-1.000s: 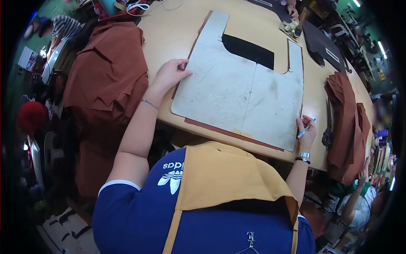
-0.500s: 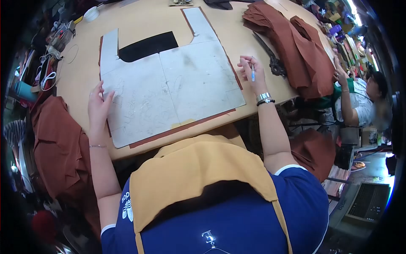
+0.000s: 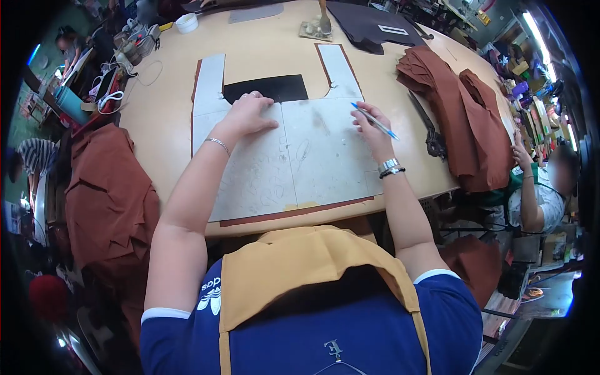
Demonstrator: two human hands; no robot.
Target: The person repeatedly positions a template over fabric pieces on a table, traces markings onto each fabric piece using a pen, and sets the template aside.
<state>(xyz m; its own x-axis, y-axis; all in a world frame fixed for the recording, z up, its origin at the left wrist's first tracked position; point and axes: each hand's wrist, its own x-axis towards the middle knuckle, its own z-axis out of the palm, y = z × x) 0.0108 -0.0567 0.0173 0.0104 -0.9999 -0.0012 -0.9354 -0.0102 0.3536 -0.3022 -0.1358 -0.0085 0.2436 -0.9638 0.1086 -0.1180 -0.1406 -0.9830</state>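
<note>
A large white U-shaped pattern board (image 3: 250, 178) lies flat on reddish-brown material (image 3: 300, 211), which shows as a thin border along its edges. My left hand (image 3: 249, 114) rests on the board, thumb apart from the fingers, with fingertips at its inner edge. Just beyond them is a black piece (image 3: 269, 87) in the board's notch, partly covered by my hand. My right hand (image 3: 374, 132) grips a blue-and-white pen (image 3: 382, 127) above the board's right side. The pen slants, one end pointing towards the notch side.
Dark shears (image 3: 427, 125) lie right of the board, beside folded reddish-brown material (image 3: 462, 119). More of it (image 3: 109, 194) hangs at the left. At the back are a white bowl (image 3: 186, 24), a brush (image 3: 324, 19) and dark sheets (image 3: 369, 28). Another person (image 3: 537, 200) sits at the right.
My left hand has moved from the board's left edge up to its inner edge by the black piece. The pen in my right hand now slants differently. The camera view has shifted.
</note>
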